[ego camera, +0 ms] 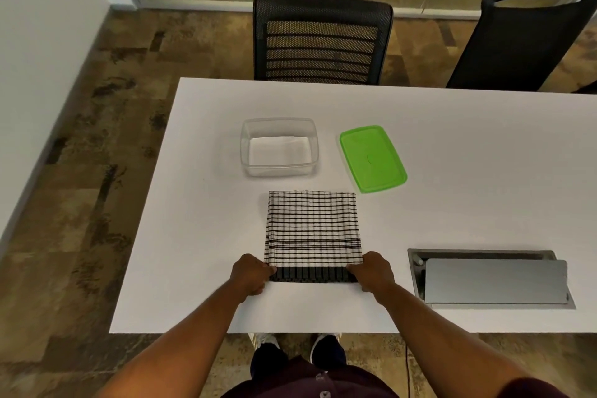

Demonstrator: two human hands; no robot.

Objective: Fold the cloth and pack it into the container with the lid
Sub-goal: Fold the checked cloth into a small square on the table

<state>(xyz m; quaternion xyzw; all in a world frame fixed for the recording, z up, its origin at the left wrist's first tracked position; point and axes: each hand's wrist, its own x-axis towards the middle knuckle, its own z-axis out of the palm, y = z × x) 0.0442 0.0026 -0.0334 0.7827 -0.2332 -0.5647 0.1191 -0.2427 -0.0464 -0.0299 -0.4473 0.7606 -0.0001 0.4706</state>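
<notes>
A white desk fills most of the view, seen from above, with brown patterned floor to its left and beyond it. Two black office chairs are set at the far edge: a mesh-backed chair near the middle and a second chair at the far right. A grey cable hatch with a raised flap is sunk into the desk at the near right.

A checked cloth, white with black lines and a dark band along its near edge, is laid flat on the desk in a rectangle near the middle, just in front of the person. Its near left corner is pinched by the left hand, and its near right corner is pinched by the right hand; the fingers of both are curled onto the dark band, and the hands are held apart at the cloth's width.

A clear plastic container is placed open beyond the cloth, slightly to the left, near it but not touching. A green lid is laid flat on the desk just to the right of the container, apart from it and from the cloth's far right corner.
</notes>
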